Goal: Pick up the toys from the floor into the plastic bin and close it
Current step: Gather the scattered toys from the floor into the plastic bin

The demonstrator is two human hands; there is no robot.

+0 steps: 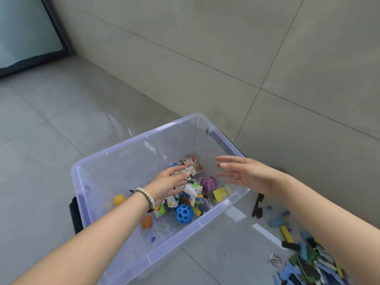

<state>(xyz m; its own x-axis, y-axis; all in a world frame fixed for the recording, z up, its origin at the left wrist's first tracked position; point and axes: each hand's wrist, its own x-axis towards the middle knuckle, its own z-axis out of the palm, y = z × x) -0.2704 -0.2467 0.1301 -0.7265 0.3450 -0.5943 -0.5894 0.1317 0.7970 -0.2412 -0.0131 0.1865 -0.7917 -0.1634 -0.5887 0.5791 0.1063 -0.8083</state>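
A clear plastic bin stands open on the floor, with no lid on it. Inside lie a blue holed ball, a purple ball, a white toy plane, a yellow block, an orange ball and a card. My left hand, with a bead bracelet at the wrist, hovers over the toys with fingers spread. Above the bin's right side, my right hand is also spread and holds nothing. A heap of flat blue, yellow and black pieces lies on the floor at the lower right.
A tiled wall runs close behind the bin. A dark-framed glass door is at the upper left. A black toy and a small metal piece lie on the floor right of the bin. Grey floor tiles stretch to the left.
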